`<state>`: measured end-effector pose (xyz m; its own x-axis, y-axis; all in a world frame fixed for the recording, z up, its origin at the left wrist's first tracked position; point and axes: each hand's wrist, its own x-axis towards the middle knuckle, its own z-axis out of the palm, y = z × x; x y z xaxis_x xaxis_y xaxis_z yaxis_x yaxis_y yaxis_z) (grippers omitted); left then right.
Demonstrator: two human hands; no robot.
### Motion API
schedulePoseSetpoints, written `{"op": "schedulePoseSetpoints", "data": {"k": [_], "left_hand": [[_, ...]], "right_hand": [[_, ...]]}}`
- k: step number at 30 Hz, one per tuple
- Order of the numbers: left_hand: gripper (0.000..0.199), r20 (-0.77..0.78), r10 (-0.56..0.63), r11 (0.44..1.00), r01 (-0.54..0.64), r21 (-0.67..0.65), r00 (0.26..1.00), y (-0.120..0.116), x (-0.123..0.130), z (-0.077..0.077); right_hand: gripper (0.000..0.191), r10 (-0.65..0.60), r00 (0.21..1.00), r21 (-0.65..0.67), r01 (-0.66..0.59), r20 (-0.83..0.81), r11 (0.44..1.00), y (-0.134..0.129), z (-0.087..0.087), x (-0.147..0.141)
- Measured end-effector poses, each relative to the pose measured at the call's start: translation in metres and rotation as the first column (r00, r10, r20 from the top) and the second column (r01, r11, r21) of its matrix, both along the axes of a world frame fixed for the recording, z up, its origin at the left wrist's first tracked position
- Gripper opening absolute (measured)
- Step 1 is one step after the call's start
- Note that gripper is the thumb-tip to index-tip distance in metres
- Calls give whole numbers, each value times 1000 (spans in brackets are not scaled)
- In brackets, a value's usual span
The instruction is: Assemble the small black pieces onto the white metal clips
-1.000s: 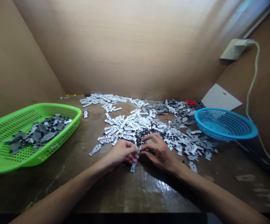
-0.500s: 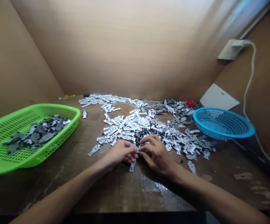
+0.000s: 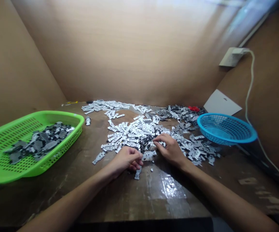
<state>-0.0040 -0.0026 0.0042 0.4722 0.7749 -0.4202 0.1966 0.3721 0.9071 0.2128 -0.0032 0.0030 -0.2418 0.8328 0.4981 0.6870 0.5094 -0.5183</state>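
One small round piece (image 3: 151,169) lay on the brown tabletop (image 3: 120,199). The left hand (image 3: 127,158) had its grip closed on a pale notched plate (image 3: 149,155); the right hand's (image 3: 170,149) grip, open or closed, could not be told. Beyond spread a plate heap (image 3: 139,129), between a green basket (image 3: 74,134) and a blue basket (image 3: 226,140).

We are seeing bare tabletop (image 3: 96,196) running open along the near edge. The green basket (image 3: 76,135) is blocking the left side, the blue basket (image 3: 226,141) the right, and the loose pile (image 3: 134,129) is filling the middle.
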Motion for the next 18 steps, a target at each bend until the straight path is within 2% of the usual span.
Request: {"op": "schedulePoseSetpoints", "data": {"k": [3, 5, 10, 14, 18], "left_hand": [[29, 6, -10, 1000, 10, 9, 1000, -1, -1, 0], [28, 16, -14, 1000, 14, 27, 1000, -1, -1, -2], [29, 29, -6, 999, 4, 45, 1000, 0, -4, -6], [28, 39, -6, 999, 4, 36, 999, 1, -6, -6], [26, 54, -4, 1000, 2, 28, 999, 1, -7, -5]], "right_hand": [[15, -44, 986, -30, 49, 160, 998, 28, 0, 2], [19, -91, 942, -71, 121, 322, 990, 49, 3, -3], [19, -124, 901, -86, 174, 416, 981, 93, 8, -31], [14, -146, 874, -107, 219, 463, 970, 105, 8, -43], [11, -132, 882, -125, 209, 452, 970, 94, 16, -30]]}}
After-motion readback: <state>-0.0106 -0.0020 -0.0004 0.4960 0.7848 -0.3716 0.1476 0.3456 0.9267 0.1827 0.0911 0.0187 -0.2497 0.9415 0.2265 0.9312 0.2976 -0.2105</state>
